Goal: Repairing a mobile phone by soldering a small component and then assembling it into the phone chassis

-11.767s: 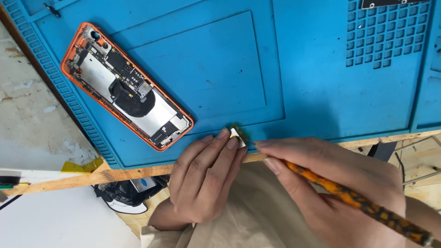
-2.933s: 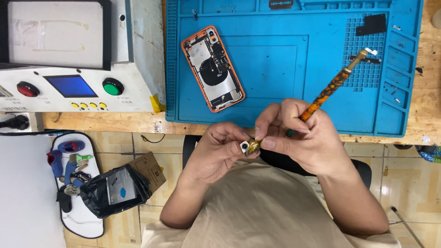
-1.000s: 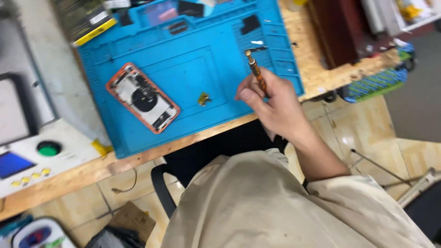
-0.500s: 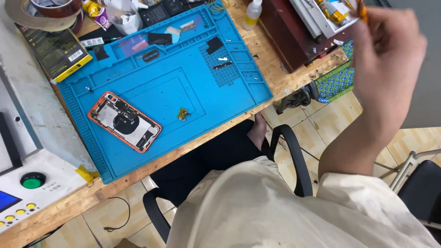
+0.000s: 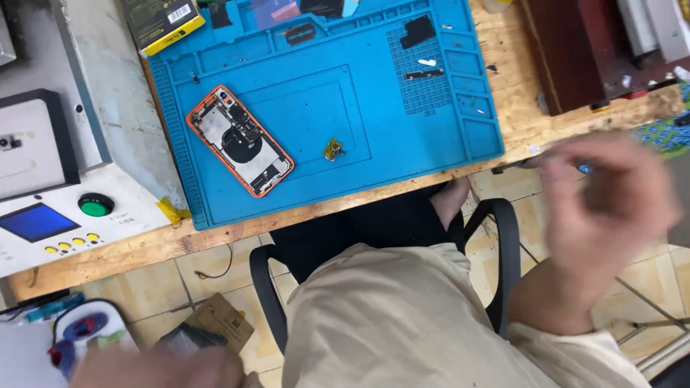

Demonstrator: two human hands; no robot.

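Off to the right, the right hand [image 5: 600, 215] hangs in the air past the edge of the wooden bench [image 5: 517, 122], blurred by motion. Its fingers curl together around a thin dark tool [image 5: 514, 166] whose tip pokes out to the left, over the bench's front edge; the blur hides how firmly it is pinched. The left hand [image 5: 154, 366] is only a smear at the bottom edge of the view, near the floor, and I cannot tell whether it is open or closed.

Well apart from both hands, a small yellowish part [image 5: 333, 149] lies alone on the blue work mat [image 5: 402, 165], inside the mat's shallow middle recess. To its left on the same mat rests an opened phone [image 5: 239, 141] in an orange frame, insides up, set at a slant. Small dark parts sit in the mat's upper compartments.

Left of the mat stands a white machine [image 5: 122, 215] with a green button [image 5: 95, 205] and a blue screen [image 5: 36, 221]. Below the bench are a black chair [image 5: 503, 237] and tiled floor [image 5: 208, 266].
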